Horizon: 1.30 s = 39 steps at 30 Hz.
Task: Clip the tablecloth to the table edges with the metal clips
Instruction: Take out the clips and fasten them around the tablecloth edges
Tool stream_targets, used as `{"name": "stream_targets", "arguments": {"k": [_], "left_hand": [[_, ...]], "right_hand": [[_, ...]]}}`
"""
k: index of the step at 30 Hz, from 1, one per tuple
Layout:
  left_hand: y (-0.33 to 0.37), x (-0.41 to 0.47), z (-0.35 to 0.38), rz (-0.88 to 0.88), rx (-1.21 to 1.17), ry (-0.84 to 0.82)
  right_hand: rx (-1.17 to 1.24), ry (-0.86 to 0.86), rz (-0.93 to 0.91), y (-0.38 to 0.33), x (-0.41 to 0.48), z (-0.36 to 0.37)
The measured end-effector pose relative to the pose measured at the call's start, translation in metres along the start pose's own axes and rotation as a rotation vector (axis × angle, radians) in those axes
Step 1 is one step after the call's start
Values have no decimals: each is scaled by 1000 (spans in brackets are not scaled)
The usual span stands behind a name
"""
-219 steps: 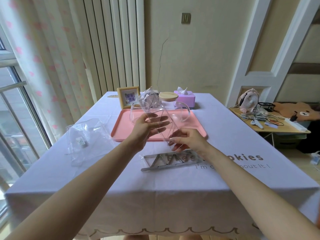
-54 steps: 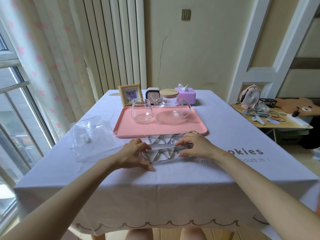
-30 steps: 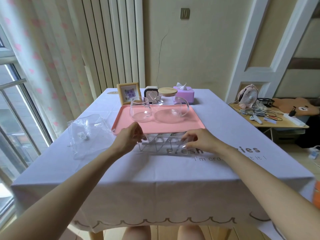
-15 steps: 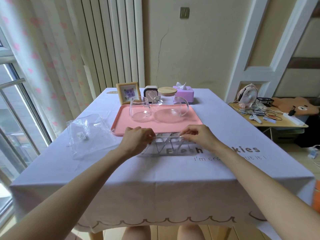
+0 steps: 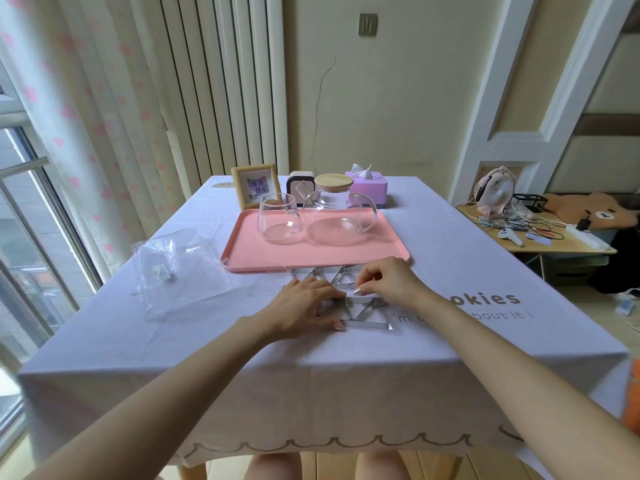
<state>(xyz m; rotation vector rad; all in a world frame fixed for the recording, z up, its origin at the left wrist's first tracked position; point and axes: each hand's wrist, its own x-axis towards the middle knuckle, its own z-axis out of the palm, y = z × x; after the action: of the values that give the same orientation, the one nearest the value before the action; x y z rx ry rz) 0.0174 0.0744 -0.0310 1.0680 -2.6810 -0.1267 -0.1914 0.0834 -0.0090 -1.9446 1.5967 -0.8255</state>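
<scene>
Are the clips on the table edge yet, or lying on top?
Lying on top. The metal clips lie flat on the tablecloth before the pink tray, left hand and right hand on them.

On the worktop (image 5: 138, 334), the metal clips (image 5: 367, 317) are laid just below the tray (image 5: 263, 252), at frame centre; the plastic bag (image 5: 180, 268) is placed left.

A pink tray (image 5: 249, 252) holds a glass cup (image 5: 278, 223) and teapot (image 5: 341, 228), a clear bag (image 5: 180, 268) nearby.
</scene>
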Motion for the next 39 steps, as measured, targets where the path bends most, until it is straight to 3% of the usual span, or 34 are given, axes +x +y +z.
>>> {"name": "stream_targets", "arguments": {"k": [11, 21, 26, 31, 39], "left_hand": [[-15, -4, -4, -71, -43, 9], [-21, -15, -15, -93, -56, 18], [-26, -19, -14, -84, -65, 23], [-27, -22, -15, -85, -71, 41], [-41, -41, -16, -108, 84, 116]], "right_hand": [[427, -87, -27, 8, -9, -12], [552, 75, 23, 21, -7, -25], [483, -9, 106, 23, -13, -23], [80, 1, 53, 29, -16, -26], [41, 79, 65, 39, -21, -23]]}}
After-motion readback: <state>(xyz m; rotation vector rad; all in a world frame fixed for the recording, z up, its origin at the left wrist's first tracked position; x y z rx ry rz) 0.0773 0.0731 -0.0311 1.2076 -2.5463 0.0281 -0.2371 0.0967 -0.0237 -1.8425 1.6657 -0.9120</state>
